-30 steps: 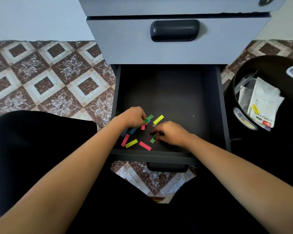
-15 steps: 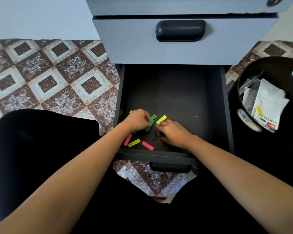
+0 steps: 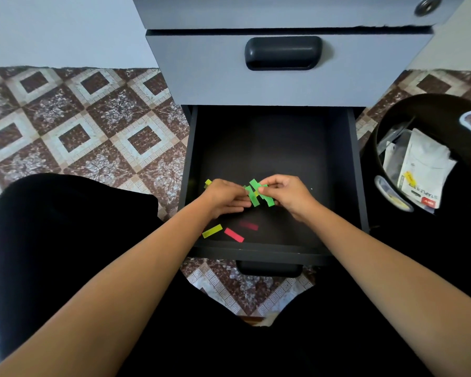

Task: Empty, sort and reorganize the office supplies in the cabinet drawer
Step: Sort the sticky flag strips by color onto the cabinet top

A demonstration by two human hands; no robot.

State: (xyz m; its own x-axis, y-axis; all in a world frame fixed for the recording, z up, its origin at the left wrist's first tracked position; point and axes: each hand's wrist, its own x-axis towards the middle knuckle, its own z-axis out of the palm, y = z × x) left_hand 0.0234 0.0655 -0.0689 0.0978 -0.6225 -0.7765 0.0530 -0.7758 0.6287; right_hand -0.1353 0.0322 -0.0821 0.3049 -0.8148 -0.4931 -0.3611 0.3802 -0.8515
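Nearest the camera, two bare forearms reach forward over a lap in black clothing (image 3: 52,227). A patch of patterned tile floor (image 3: 79,126) shows between the knees and spreads out to the left in brown and cream diamonds.

The bottom drawer (image 3: 269,148) of the cabinet stands pulled out, dark inside, with its dark handle (image 3: 269,269) at the near edge. Just behind the front wall three loose paper strips lie flat on the drawer floor. These are a yellow strip (image 3: 212,231), a pink strip (image 3: 234,235) beside it, and a dim red strip (image 3: 249,225) slightly farther in.

Above these, both hands meet over the near half of the drawer. The left hand (image 3: 225,198) has its fingers curled and pinches one end of a small bunch of green strips (image 3: 254,198). The right hand (image 3: 288,194) pinches the same bunch from the other side between thumb and forefinger. The bunch is held clear of the drawer floor. Whether each hand grips separate strips cannot be told. A further yellow tab (image 3: 208,182) shows at the left hand's outer edge.

To the right, on the floor, stands a black container (image 3: 433,110) holding a white packet (image 3: 424,164) printed "STAPLER" among other packaging.

Beyond the open drawer, the grey upper drawer front (image 3: 215,77) is closed and carries a dark recessed grip (image 3: 283,53). A round lock (image 3: 426,5) sits at the top right. A pale wall (image 3: 52,28) stands behind the floor at left.
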